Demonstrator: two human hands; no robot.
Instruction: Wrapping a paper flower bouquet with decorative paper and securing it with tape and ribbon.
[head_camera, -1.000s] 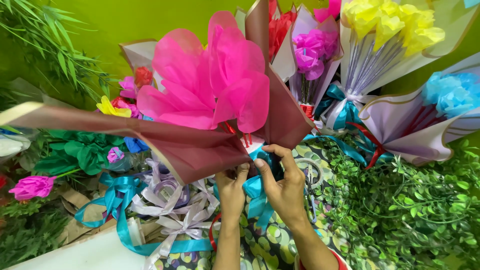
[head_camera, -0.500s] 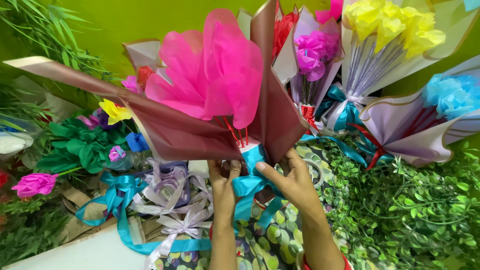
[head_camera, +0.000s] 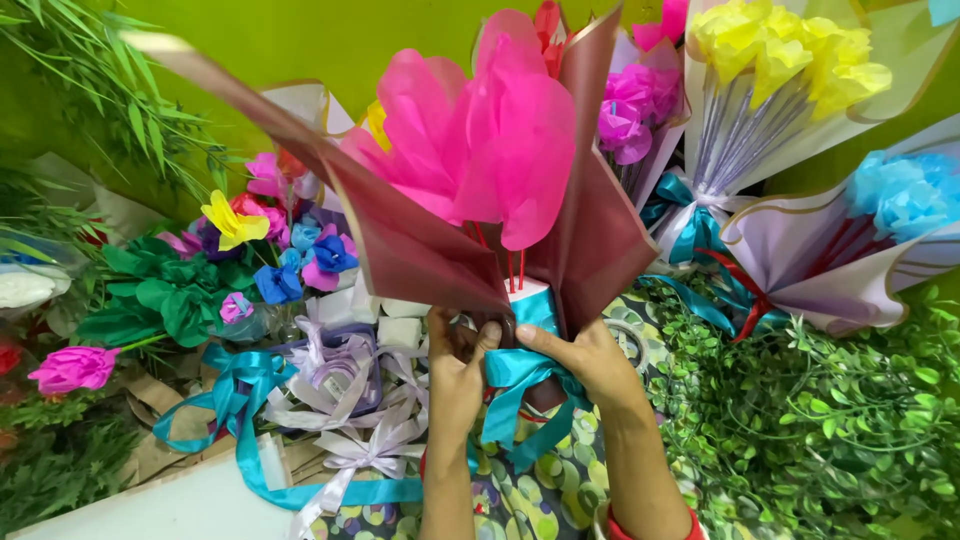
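Note:
I hold a bouquet upright in front of me: big pink tissue-paper flowers (head_camera: 480, 140) on thin red stems, wrapped in dark maroon paper (head_camera: 420, 240). A teal satin ribbon (head_camera: 515, 375) is tied around its neck, its tails hanging down. My left hand (head_camera: 455, 370) grips the neck from the left side. My right hand (head_camera: 585, 360) clasps it from the right, thumb across the ribbon knot. Both wrists rise from the bottom of the view.
Finished bouquets lean at the back right: yellow (head_camera: 790, 50), blue (head_camera: 910, 195), magenta (head_camera: 630, 115). Loose paper flowers (head_camera: 275, 250) and green tissue (head_camera: 165, 295) lie left. Lilac and teal ribbons (head_camera: 340, 400) pile beside my left hand. Artificial green foliage (head_camera: 820, 420) fills the right.
The bouquet has swung from tilted left to nearly upright and risen. My hands shifted from tying at the knot to clasping the neck on both sides.

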